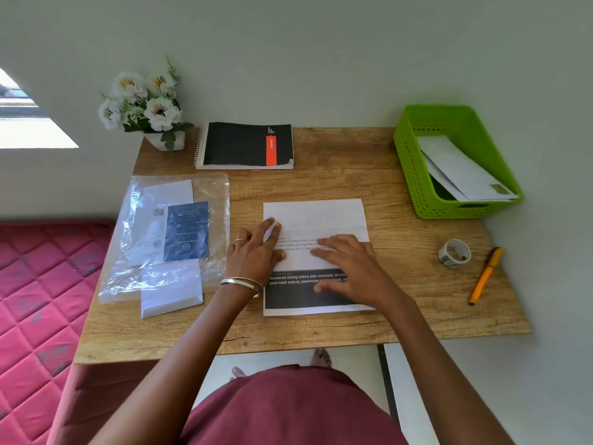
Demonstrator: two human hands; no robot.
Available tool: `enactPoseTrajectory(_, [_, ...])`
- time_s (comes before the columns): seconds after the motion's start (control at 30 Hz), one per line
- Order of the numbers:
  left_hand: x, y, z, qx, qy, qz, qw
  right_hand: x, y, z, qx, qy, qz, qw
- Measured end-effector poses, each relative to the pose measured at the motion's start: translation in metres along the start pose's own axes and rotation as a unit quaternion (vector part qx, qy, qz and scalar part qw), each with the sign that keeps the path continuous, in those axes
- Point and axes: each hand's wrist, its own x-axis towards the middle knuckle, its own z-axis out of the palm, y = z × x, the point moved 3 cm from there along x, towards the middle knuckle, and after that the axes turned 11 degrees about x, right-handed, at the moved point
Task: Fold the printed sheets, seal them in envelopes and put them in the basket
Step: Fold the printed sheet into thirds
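Two flat hands, left hand [256, 248], right hand [349, 268], pressing printed sheet [316, 216] reading "Scattered dining chairs"

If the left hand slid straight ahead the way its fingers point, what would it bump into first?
The left hand points up and slightly right, across the printed sheet. Beyond the sheet's far edge lies bare table, then probably the black notebook.

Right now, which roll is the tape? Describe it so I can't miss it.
Start at the green basket on the wooden desk's far right corner and come toward the near edge. The tape roll lies below it, just left of the orange pen. It is the only small ring there, whitish with a hollow centre.
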Motion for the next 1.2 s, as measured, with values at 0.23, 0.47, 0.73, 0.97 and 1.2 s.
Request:
enactPoseTrajectory(0.23, [0.0, 0.0, 0.002, -0.01, 0.011, -0.003, 1.0, -0.035, -0.001, 0.023, -0.118, -0.003, -0.058, 0.991])
enactPoseTrajectory(0.47, [0.007, -0.009, 0.004, -0.066, 0.014, 0.01, 0.998, -0.037, -0.008, 0.008, -0.15, 0.106, -0.101, 0.978])
enactPoseTrajectory(0.73, [0.006, -0.023, -0.014, -0.31, -0.039, -0.028, 0.949, -0.012, -0.016, -0.005, -0.191, 0.247, 0.006, 0.95])
enactPoseTrajectory(0.97, [0.008, -0.02, -0.019, -0.216, -0.093, 0.045, 0.971, 0.016, -0.013, 0.022, -0.158, 0.209, 0.123, 0.957])
enactPoseTrajectory(1.2, [0.005, -0.017, -0.012, -0.095, -0.085, 0.031, 0.991, 0.014, -0.001, 0.03, -0.111, 0.208, 0.176, 0.956])
